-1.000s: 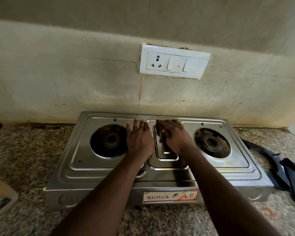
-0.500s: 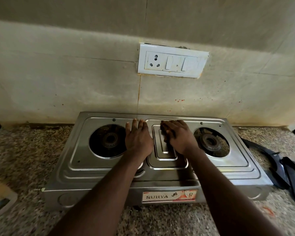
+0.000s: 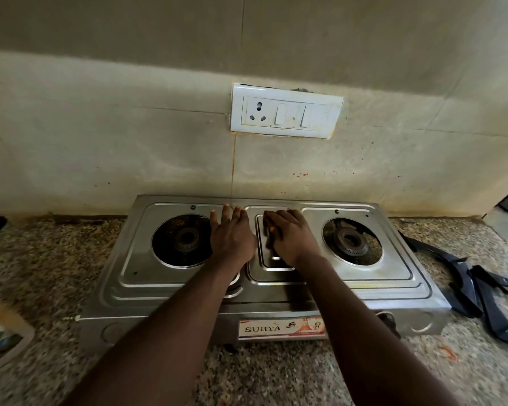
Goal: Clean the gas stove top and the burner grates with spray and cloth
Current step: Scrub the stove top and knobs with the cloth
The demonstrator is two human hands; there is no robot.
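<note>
Head view has your left hand flat and open on the gas stove beside its left burner, probably bracing it, while your right hand curls over the centre panel, contents unclear, and the burner grates lie right of the stove, cleared away.

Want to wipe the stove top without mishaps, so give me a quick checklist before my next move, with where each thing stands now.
1. Grates off the stove: ok, they lie on the counter to its right.
2. Burners unlit: ok, no flame at left burner or right burner.
3. Left hand steadying the stove: ok, flat on top.
4. Cloth in right hand: cannot tell, curled fingers over the middle panel hide it.
5. Spray in reach: cannot tell, only a blurred container at the left edge.
</note>
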